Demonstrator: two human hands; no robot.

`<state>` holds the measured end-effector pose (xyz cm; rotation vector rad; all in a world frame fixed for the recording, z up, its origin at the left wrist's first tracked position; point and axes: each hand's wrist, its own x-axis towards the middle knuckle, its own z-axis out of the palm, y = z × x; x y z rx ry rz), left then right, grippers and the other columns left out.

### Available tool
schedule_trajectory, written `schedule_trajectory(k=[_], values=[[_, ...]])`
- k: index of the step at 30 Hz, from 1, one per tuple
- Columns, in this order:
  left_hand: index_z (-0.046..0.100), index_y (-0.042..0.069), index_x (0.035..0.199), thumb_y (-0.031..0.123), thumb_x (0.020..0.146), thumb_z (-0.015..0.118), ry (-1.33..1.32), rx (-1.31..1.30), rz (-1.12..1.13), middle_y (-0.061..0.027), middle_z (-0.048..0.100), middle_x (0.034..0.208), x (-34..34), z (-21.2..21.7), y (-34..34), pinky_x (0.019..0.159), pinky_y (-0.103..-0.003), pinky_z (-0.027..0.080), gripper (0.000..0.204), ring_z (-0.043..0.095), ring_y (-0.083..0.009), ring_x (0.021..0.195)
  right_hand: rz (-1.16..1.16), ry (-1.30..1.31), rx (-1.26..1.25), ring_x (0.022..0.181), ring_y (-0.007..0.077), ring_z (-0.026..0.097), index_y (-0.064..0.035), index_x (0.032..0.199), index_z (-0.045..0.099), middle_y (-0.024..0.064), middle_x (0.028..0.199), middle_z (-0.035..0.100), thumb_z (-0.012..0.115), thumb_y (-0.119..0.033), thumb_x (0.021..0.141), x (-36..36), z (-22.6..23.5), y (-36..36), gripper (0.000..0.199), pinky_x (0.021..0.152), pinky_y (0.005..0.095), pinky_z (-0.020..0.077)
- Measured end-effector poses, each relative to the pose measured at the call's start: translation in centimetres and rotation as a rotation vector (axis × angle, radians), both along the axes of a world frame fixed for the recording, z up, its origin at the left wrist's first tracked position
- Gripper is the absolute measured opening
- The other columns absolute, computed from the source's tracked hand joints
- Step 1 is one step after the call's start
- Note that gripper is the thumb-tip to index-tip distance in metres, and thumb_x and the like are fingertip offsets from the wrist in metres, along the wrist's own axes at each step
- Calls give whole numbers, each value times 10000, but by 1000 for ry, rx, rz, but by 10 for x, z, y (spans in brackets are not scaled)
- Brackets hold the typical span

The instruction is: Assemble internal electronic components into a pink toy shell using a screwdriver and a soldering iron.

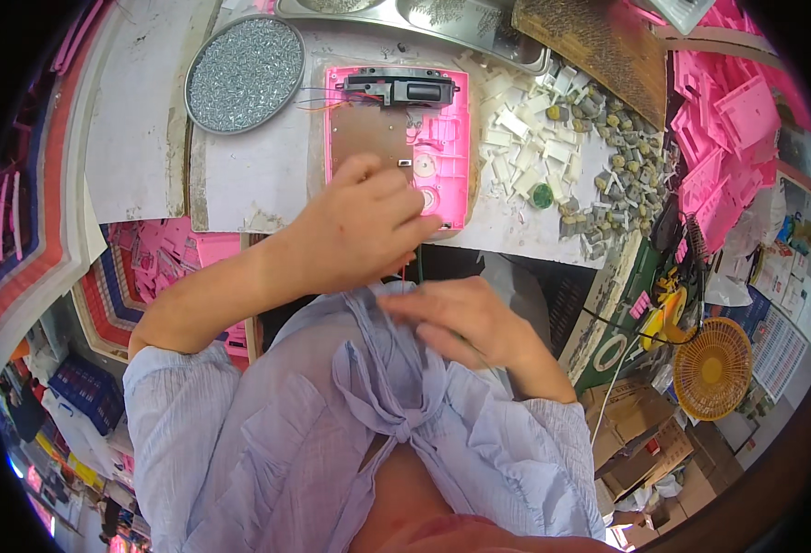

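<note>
A pink plastic housing (458, 175) lies at the front of the bench, with a brown flat panel (368, 134), a black module (414, 89) and white round parts inside. Over its near part is my left hand (368, 226), fingers curled and closed; what they grip is hidden. Thin red and green wires (419, 264) hang below that hand, past the bench's front edge. Close to my chest, beside these wires, my right hand (465, 318) has its fingers pointing left. Motion smears its fingertips, so I cannot tell whether they hold a wire.
A round tray of small metal screws (246, 74) stands at the back left. Metal trays (451, 23) sit behind the housing. White plastic pieces (525, 138) and small grey-yellow parts (613, 175) cover the right side. Pink parts (728, 120) pile up beyond; an orange basket (711, 369) is lower right.
</note>
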<state>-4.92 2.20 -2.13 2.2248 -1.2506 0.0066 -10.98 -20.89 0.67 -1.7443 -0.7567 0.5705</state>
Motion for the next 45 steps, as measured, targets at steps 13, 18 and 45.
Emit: schedule_trajectory(k=[13, 18, 45], values=[[688, 83, 939, 110, 765, 766, -46, -174, 425, -58, 641, 882, -41, -26, 49, 607, -401, 420, 193, 585, -260, 696, -226, -728, -454, 992, 273, 555, -111, 1068, 725, 34, 1019, 646, 786, -281, 774, 45, -22, 35, 345, 917, 460, 401], [632, 85, 837, 142, 831, 745, 167, 2, 448, -71, 564, 791, -72, -33, 63, 574, -404, 453, 127, 597, -284, 672, -199, -727, -300, 943, 249, 573, -109, 1093, 729, 19, 996, 651, 806, -216, 746, 41, -32, 65, 371, 922, 477, 389], [707, 77, 886, 131, 759, 852, 351, -185, 104, -76, 571, 843, 4, -22, 82, 624, -368, 498, 200, 604, -272, 725, -465, -1077, -225, 990, 276, 651, -52, 1002, 727, 69, 1039, 727, 734, -98, 869, 372, 52, -65, 141, 844, 407, 519]])
